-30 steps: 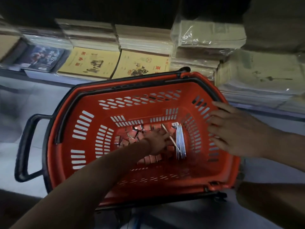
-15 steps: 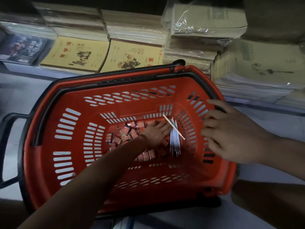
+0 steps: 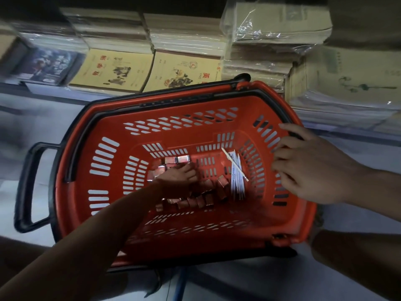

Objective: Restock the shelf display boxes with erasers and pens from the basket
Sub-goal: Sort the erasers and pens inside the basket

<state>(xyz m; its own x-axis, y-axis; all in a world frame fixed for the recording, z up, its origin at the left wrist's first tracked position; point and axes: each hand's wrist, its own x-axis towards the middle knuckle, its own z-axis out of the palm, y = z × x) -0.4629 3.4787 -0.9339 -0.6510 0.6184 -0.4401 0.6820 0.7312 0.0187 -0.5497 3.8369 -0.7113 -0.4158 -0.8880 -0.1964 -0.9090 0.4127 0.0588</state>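
**Hand Moved Among Erasers**

The left hand (image 3: 180,178) had been shifted away from the pens (image 3: 237,181) onto the erasers (image 3: 195,202) lying in the red basket (image 3: 104,118); its grip could not be told. The right hand (image 3: 312,168) was kept on the rim, fingers relaxed.

Stationery shop, retail floor. Red slotted plastic shopping basket (image 3: 191,137) with black carry handle (image 3: 28,185), the kind shops hand to customers. Behind the basket: a low shelf (image 3: 43,94) stacked with multiples of the same stock, yellow-covered exercise books (image 3: 112,70) printed with Chinese characters. Left of those, dark-covered books (image 3: 45,64). Behind the basket to the right: paper bundles (image 3: 280,22) in clear shrink-wrap. Inside the basket: many small wrapped erasers (image 3: 195,200) and a row of pens (image 3: 237,181), loose bulk goods. Pale floor (image 3: 238,283) under the basket. Light dim.
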